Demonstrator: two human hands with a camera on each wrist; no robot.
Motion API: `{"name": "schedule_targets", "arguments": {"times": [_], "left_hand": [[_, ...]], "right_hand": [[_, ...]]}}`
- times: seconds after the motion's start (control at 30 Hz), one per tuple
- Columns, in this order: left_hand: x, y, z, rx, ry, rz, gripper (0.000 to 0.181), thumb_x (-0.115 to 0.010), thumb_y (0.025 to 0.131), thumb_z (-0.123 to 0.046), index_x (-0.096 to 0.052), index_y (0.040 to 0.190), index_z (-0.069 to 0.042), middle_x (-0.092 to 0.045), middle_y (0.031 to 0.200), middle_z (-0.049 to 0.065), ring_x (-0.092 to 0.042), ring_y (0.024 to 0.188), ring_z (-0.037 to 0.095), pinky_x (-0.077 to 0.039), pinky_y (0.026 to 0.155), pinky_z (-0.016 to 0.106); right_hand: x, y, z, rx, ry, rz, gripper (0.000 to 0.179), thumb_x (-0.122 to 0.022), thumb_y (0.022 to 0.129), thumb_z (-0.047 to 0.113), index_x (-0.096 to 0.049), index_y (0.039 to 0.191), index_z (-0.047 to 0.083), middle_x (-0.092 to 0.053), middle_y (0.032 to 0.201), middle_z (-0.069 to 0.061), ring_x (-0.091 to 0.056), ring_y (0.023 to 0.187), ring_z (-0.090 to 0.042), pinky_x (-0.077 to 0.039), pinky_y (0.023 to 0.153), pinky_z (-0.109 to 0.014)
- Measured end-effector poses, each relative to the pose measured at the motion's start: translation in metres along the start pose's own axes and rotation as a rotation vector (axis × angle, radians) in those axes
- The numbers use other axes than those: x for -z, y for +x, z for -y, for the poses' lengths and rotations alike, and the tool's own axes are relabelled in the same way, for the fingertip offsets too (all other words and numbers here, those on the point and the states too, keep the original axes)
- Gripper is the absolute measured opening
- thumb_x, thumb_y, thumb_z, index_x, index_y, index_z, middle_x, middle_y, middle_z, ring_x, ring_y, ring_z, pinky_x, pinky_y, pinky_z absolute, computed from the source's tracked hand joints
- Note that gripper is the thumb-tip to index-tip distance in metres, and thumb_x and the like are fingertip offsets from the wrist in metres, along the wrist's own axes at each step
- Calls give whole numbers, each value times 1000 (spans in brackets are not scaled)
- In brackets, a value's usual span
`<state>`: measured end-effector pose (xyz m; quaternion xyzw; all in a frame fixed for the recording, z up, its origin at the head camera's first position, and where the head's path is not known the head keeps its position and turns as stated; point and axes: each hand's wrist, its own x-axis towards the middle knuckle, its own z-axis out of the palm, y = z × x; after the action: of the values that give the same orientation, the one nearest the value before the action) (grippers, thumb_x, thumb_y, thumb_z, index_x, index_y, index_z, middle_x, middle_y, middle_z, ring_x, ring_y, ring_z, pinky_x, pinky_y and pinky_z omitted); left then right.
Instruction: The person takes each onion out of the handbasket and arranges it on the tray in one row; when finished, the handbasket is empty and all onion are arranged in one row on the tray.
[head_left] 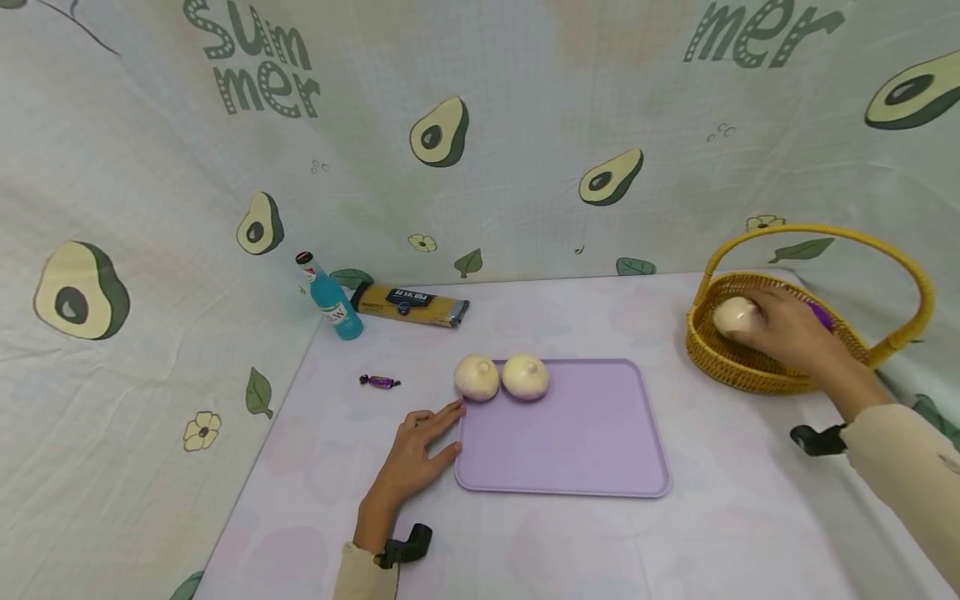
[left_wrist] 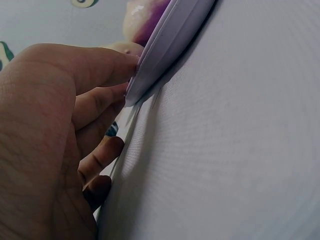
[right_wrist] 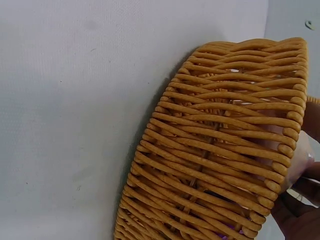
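Note:
At the right, my right hand [head_left: 780, 329] reaches into a yellow wicker basket [head_left: 738, 375] and grips a pale round turnip [head_left: 735, 317] inside it. The right wrist view shows the basket's woven side [right_wrist: 215, 135], with part of the turnip [right_wrist: 300, 160] between the fingers. My left hand [head_left: 416, 454] rests beside the lilac tray [head_left: 570, 442], its thumb and fingertips touching the tray's left edge. Two white turnips with purple undersides, a left one [head_left: 477, 377] and a right one [head_left: 526, 377], sit side by side at the tray's back-left corner.
Something purple [head_left: 820, 315] lies in the basket, partly hidden by the right hand. A tall handle [head_left: 832, 231] arches over the basket. At the back left are a blue bottle [head_left: 335, 302], a yellow pasta packet [head_left: 412, 306] and a purple wrapped candy [head_left: 381, 382].

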<state>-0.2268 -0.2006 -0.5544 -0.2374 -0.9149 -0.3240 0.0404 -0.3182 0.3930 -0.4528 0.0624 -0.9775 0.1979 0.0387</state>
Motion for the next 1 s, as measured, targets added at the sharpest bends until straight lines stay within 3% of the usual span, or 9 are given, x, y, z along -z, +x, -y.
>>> {"name": "schedule_targets", "arguments": {"times": [0.37,1.0], "left_hand": [[0,-1,0,-3,-2,2,55,-65,96,-40,-53,147,-26,-44,153,-11,-43,118,22,-32,98,53],[-1,-1,2,-4,-8,-3,55,-65,95,-39,-53,147,-27,-44,153,-12,-44,118,22,-32,98,54]], "right_hand": [[5,-7,11,47,-24,-29,80,-80,84,28,-40,135,-19,-37,133,-43,-34,121,-61,-28,97,-71],[11,-21,27,35,-2,-39,81,-79,86,33,-40,138,-15,-38,136,-38,-33,125,-57,-30,95,-70]]}}
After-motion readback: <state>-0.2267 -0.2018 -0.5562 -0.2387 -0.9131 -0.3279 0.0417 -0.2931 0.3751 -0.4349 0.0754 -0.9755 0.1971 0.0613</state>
